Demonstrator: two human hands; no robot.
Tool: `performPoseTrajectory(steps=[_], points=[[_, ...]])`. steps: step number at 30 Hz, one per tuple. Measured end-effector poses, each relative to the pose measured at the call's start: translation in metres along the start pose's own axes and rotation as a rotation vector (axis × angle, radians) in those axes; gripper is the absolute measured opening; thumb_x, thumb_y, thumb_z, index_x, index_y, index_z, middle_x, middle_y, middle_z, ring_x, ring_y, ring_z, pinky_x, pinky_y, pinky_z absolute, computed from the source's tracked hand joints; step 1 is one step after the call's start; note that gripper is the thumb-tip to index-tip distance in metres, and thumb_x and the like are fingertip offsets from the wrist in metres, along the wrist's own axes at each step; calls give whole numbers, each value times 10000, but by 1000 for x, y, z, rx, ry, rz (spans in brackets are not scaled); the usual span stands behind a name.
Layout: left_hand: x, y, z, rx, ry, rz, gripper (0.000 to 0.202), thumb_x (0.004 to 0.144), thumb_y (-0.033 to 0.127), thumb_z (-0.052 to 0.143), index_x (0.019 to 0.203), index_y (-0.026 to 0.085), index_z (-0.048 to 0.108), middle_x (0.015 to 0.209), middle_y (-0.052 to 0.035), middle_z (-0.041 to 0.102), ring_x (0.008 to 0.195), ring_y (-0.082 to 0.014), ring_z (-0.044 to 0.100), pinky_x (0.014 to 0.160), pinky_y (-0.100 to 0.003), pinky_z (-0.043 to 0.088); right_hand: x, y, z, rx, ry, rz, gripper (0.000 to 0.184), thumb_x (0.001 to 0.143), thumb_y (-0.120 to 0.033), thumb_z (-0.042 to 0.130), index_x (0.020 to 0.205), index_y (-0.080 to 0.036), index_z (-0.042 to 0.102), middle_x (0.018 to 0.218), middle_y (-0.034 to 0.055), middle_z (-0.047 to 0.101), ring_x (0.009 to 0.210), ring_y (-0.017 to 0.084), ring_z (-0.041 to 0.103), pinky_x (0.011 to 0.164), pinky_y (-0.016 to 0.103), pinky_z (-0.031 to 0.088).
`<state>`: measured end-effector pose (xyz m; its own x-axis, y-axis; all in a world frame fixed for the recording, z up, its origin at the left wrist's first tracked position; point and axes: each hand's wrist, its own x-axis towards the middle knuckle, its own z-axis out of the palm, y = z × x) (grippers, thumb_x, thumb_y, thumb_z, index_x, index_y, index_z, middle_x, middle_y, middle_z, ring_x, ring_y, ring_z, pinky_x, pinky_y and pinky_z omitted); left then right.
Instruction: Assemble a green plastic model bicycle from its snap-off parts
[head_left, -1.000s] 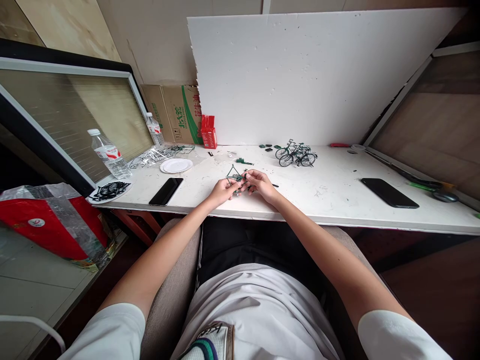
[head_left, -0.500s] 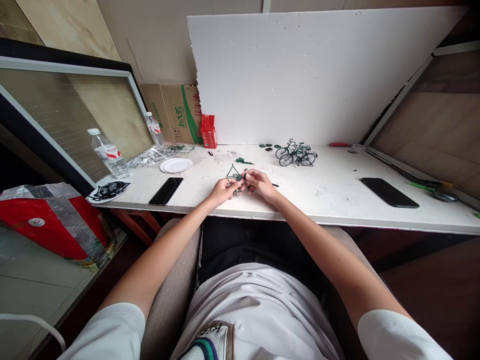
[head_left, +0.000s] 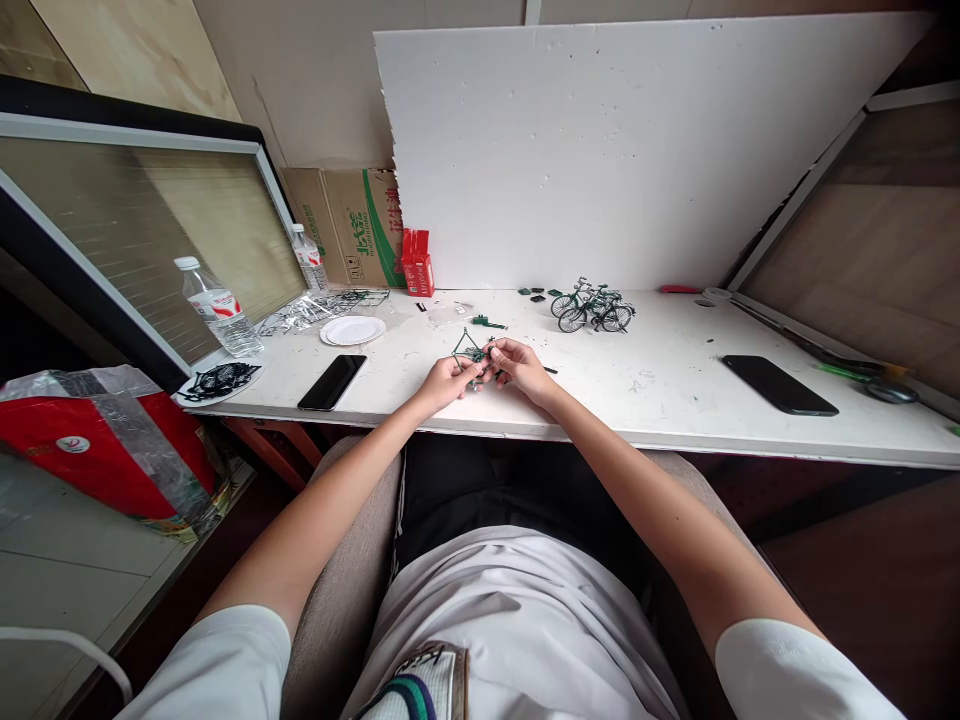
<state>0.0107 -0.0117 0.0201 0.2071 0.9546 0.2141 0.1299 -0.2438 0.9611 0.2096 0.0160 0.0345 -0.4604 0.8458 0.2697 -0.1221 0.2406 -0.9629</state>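
Both hands meet at the middle of the white table (head_left: 660, 400), near its front edge. My left hand (head_left: 447, 381) and my right hand (head_left: 519, 366) pinch a small green model bicycle frame (head_left: 469, 350) between them, fingers closed on it. A loose green part (head_left: 486, 322) lies just behind the frame. Finished green model bicycles (head_left: 592, 306) stand farther back to the right, with small dark parts (head_left: 534, 294) beside them.
A black phone (head_left: 331, 382) and a white plate (head_left: 352, 331) lie left of my hands; another phone (head_left: 778, 385) lies right. Two water bottles (head_left: 219, 308), a tray of black parts (head_left: 219, 380), clear bags (head_left: 304, 312), a red carton (head_left: 417, 264) and a white foam board (head_left: 637, 140) stand behind.
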Motion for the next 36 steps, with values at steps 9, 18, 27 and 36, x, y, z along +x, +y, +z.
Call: performPoseTrajectory(steps=[9,18,27,36], points=[[-1,3,-1,19,-15,7,484,854,627,746,849,148,676,834,-76,723,606,-105,604,493,-209,414,-1,1,-2,8,-22,14,473,892,-620,760,1093,-204,657,880,46,733,760,179,730,599,247,526],[-1,4,0,22,-7,5,492,860,628,748,836,142,673,801,-58,683,580,-90,571,486,-209,411,-1,-1,-2,1,-9,-2,499,852,-628,795,1074,-198,671,853,34,724,700,167,715,586,253,518],[-1,5,1,12,-13,8,496,860,631,748,831,142,670,830,-67,686,606,-100,599,476,-208,412,1,-1,-1,-3,-8,-11,511,833,-633,810,1076,-199,690,862,33,714,682,161,699,571,257,510],[1,-2,0,11,-27,15,488,871,623,739,845,140,679,872,-90,718,667,-124,650,486,-199,424,1,1,-1,-12,-18,-10,492,855,-626,794,1076,-203,673,876,26,708,687,156,691,573,262,504]])
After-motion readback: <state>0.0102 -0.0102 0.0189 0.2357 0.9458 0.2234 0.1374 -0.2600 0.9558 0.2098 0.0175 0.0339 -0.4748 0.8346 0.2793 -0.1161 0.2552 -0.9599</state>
